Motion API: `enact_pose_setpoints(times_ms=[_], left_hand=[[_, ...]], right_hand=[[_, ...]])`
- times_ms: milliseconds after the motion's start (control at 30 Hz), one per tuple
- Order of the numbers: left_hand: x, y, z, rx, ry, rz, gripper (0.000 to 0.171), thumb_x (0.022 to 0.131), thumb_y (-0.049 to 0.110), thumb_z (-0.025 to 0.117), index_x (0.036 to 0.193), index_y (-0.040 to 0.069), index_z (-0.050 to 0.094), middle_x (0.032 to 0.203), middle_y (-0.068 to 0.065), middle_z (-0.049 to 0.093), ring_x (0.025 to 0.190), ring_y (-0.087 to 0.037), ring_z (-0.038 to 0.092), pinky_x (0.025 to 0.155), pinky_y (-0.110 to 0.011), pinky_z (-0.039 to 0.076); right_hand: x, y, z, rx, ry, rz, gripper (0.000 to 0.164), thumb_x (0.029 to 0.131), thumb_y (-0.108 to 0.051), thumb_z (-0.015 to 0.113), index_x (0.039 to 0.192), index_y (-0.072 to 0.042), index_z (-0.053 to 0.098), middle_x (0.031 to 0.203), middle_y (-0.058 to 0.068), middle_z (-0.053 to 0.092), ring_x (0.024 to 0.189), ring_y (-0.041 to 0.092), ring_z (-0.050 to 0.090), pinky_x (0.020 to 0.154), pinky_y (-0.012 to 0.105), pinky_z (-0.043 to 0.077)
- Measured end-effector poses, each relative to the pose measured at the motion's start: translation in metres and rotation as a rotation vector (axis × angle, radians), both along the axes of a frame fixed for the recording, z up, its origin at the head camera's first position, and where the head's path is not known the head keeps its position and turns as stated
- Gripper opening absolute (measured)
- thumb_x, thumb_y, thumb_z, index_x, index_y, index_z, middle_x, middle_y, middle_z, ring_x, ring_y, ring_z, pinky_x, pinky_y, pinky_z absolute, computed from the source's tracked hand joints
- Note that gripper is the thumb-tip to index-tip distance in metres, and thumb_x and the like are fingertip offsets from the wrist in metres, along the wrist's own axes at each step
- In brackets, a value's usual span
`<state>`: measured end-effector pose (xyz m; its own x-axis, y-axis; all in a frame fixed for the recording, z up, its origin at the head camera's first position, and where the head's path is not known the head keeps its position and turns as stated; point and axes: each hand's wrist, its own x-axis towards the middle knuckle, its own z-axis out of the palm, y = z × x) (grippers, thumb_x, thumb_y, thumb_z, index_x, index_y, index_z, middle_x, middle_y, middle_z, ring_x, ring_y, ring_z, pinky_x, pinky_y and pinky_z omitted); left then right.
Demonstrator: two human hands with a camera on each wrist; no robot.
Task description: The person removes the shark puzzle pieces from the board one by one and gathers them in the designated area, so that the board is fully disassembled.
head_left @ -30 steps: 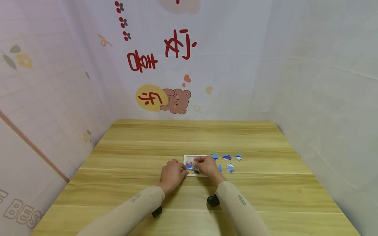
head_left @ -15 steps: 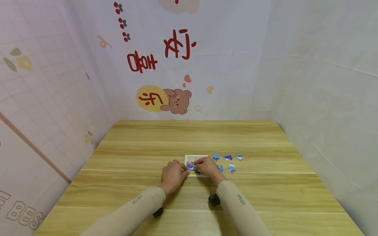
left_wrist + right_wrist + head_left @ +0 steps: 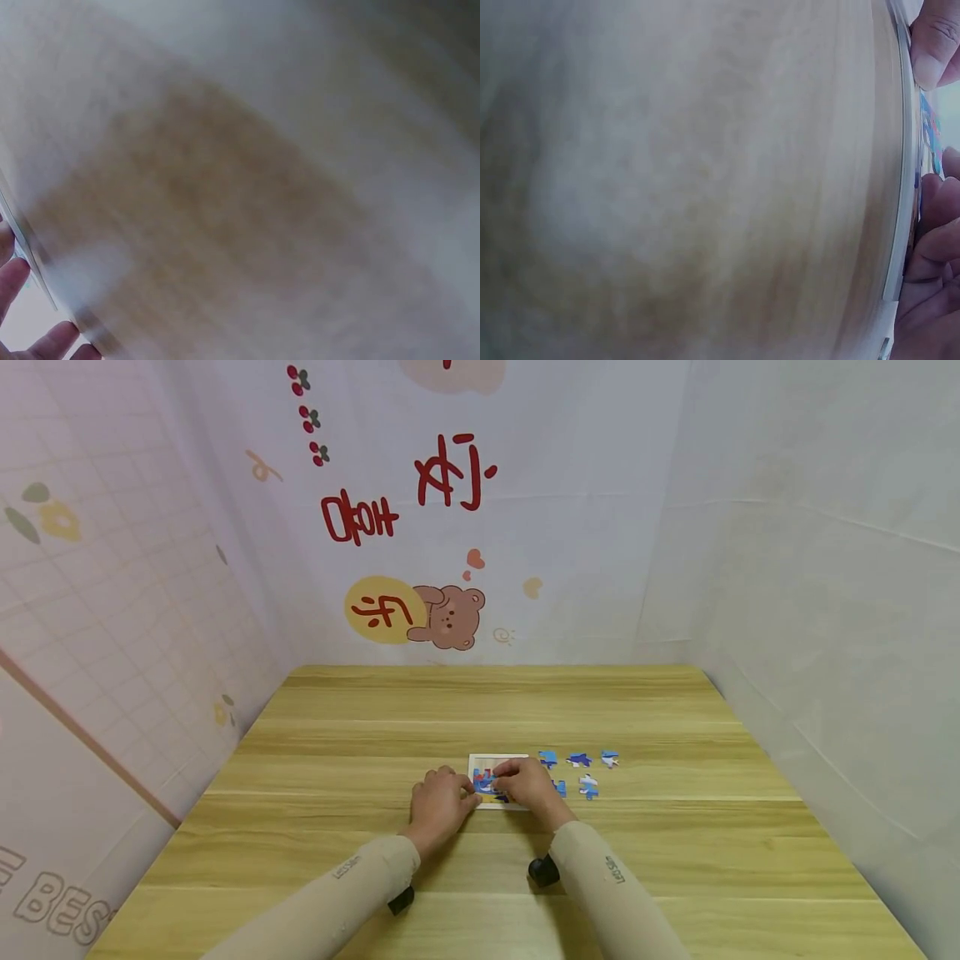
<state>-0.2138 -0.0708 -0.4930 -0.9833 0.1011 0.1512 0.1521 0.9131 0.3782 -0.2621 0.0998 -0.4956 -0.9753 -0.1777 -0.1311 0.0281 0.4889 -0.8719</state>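
Note:
A small jigsaw puzzle in a white-edged frame [image 3: 498,756] lies on the table, its lower left filled with blue, red and yellow pieces. My left hand [image 3: 441,802] holds the frame at its left edge, thumb by the near corner. Over the frame's right part, my right hand [image 3: 528,785] pinches a puzzle piece against the picture; the piece is mostly hidden under its fingers. In the right wrist view, the right hand's curled fingers [image 3: 937,247] sit close to the coloured pieces [image 3: 930,135]. The left wrist view catches only the left fingertips [image 3: 52,341] at the frame.
Several loose blue and white puzzle pieces lie right of the frame, among them one piece [image 3: 579,760] at the back and another piece [image 3: 588,787] nearer. The wooden table [image 3: 337,735] meets cloth-covered walls [image 3: 585,568] at the back and sides.
Both hands stay in almost the same place at the frame. The view has shifted slightly, and the right fingers have moved very little over the puzzle.

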Motion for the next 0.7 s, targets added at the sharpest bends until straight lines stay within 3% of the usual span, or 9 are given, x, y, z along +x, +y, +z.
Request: enact_pose_setpoints(times_ms=[133,400,700], left_hand=[[0.0003,0.0000,-0.0002,0.003,-0.007,-0.001,0.016,0.087,0.035,0.076,0.089,0.019,0.076,0.095,-0.003,0.061,0.090,-0.027,0.055,0.075,-0.048,0.044],[-0.0006,-0.0002,-0.0031,-0.003,0.007,-0.001,0.015,0.087,0.034,0.076,0.089,0.020,0.076,0.095,-0.003,0.061,0.089,-0.027,0.055,0.074,-0.047,0.044],[-0.0009,0.0006,-0.0039,-0.010,0.009,0.007,0.015,0.086,0.034,0.077,0.089,0.020,0.076,0.095,-0.003,0.061,0.090,-0.027,0.055,0.075,-0.048,0.044]], right_hand=[[0.0008,0.0003,-0.0017,-0.040,-0.016,-0.008,0.012,0.090,-0.005,0.070,0.100,-0.003,0.074,0.081,0.002,0.067,0.064,0.013,0.053,0.058,0.025,0.042],[0.0011,-0.0018,-0.0030,-0.025,0.028,-0.011,0.013,0.089,-0.003,0.069,0.101,-0.002,0.076,0.076,0.001,0.067,0.062,0.011,0.052,0.057,0.025,0.041],[0.0007,-0.0024,-0.0040,-0.033,-0.004,-0.039,0.009,0.092,-0.007,0.068,0.095,-0.005,0.076,0.081,0.002,0.068,0.062,0.012,0.055,0.056,0.025,0.043]])
